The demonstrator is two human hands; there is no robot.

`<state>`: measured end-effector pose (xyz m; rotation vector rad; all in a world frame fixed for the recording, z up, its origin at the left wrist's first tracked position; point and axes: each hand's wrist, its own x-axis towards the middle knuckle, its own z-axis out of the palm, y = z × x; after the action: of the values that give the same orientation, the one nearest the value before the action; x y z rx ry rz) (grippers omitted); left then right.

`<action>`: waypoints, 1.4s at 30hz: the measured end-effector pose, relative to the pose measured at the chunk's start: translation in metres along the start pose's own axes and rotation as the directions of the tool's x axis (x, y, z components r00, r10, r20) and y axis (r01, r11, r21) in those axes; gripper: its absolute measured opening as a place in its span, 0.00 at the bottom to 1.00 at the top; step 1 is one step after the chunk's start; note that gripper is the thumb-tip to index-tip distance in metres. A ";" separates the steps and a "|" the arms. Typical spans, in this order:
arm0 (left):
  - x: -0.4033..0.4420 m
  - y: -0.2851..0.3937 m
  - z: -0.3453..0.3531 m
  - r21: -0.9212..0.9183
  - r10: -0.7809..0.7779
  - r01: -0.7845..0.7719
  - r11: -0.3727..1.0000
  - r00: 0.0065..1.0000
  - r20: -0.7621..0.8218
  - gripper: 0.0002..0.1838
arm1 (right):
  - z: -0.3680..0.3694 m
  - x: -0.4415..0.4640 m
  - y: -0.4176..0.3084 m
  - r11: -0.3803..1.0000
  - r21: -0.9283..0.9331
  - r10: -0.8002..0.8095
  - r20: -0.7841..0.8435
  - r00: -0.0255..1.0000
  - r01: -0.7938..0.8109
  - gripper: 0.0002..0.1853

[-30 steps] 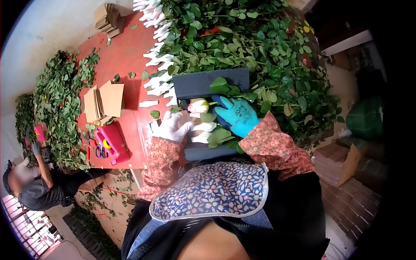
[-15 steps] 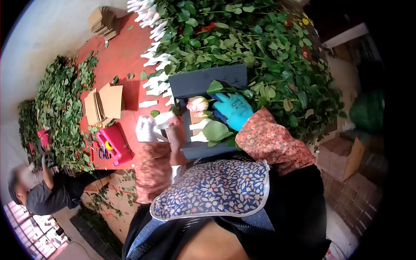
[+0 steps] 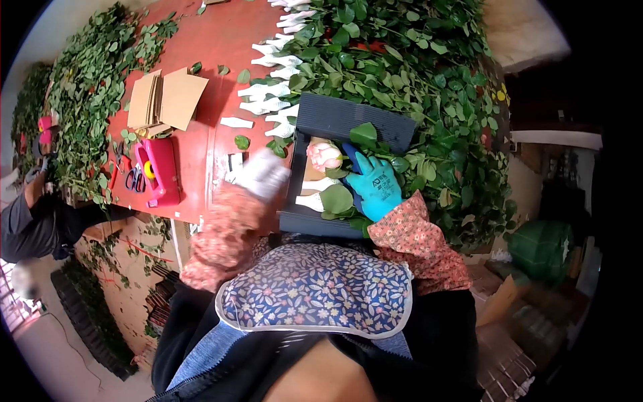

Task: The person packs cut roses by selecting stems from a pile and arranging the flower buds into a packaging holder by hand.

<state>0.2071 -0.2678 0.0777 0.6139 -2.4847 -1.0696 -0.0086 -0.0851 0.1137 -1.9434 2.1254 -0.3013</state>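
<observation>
My right hand (image 3: 376, 187), in a teal glove, lies over the stems beside a pink rose (image 3: 324, 155) in a dark ridged holder (image 3: 355, 122); its finger ends are partly hidden by leaves. Below the rose, two flower heads in white net sleeves (image 3: 312, 201) rest on cardboard in the holder. My left hand (image 3: 263, 175), in a white glove, is blurred by motion just left of the holder, and what its fingers do is unclear. Near it on the red table (image 3: 213, 114) is a small white-and-black item (image 3: 234, 166).
Leafy stems (image 3: 415, 74) with white-sleeved heads (image 3: 271, 60) cover the right side. Cardboard pieces (image 3: 175, 99), a pink tape dispenser (image 3: 159, 173) and scissors (image 3: 136, 179) are at the left. Another person (image 3: 33, 221) stands far left by more foliage (image 3: 87, 100).
The view has shifted. My left hand moved away from the holder, turned, and is now blurred beside it. My right hand stays by the rose, which shows more openly.
</observation>
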 end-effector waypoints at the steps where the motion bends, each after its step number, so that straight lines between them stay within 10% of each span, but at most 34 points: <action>1: -0.008 -0.033 -0.016 -0.058 -0.085 0.082 0.995 0.996 -0.040 0.05 | 0.000 0.000 0.002 1.000 0.024 -0.005 0.010 1.000 0.005 0.22; 6: 0.006 0.008 -0.005 -0.012 0.081 -0.080 0.997 0.992 0.096 0.05 | 0.006 0.003 0.009 1.000 -0.024 -0.005 0.106 0.994 0.007 0.30; 10: 0.025 0.032 0.012 0.161 -0.068 -0.023 0.987 0.841 0.536 0.08 | 0.000 0.003 0.001 1.000 0.006 -0.026 -0.023 0.999 0.027 0.22; 14: 0.014 -0.019 -0.040 0.229 -0.105 0.043 0.972 0.959 0.262 0.05 | 0.012 0.001 0.012 0.998 -0.022 -0.054 -0.013 0.998 0.054 0.19; 16: -0.001 -0.037 -0.047 -0.250 0.025 -0.006 0.968 0.997 0.074 0.01 | 0.013 0.002 0.013 0.998 0.001 -0.058 -0.026 0.998 0.058 0.18; 20: -0.006 0.000 -0.029 -0.375 0.113 -0.019 0.927 0.967 0.230 0.05 | -0.026 0.007 0.007 0.964 0.256 -0.077 0.002 0.997 0.074 0.16; 22: -0.002 0.022 -0.032 -0.127 -0.140 0.190 0.974 0.934 0.329 0.09 | -0.056 0.007 -0.001 0.914 0.405 -0.068 0.110 0.992 0.018 0.15; 23: -0.003 0.018 -0.025 -0.075 -0.187 0.230 0.970 0.909 0.373 0.12 | -0.074 0.014 -0.008 0.946 0.261 -0.198 -0.005 0.980 0.193 0.16; 28: 0.010 0.014 -0.007 0.020 -0.172 0.204 0.979 0.766 0.619 0.14 | -0.096 0.011 -0.048 0.990 0.123 -0.103 0.225 0.969 0.077 0.15; 30: 0.014 0.003 -0.002 -0.180 0.050 0.120 0.976 0.683 0.729 0.14 | -0.053 0.008 -0.043 0.995 0.019 -0.101 0.283 0.954 0.099 0.12; 40: 0.024 0.024 -0.014 0.094 -0.058 -0.022 0.995 0.644 0.763 0.09 | -0.012 0.004 -0.029 0.996 -0.083 -0.001 0.452 0.892 0.043 0.07; 42: 0.011 0.012 -0.010 0.094 0.031 -0.115 0.989 0.776 0.630 0.06 | -0.009 0.003 -0.030 0.995 -0.088 0.006 0.462 0.887 0.039 0.07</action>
<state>0.2000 -0.2722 0.0945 0.1914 -3.1386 -1.2445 0.0166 -0.0911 0.1315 -1.8495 1.8336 0.2489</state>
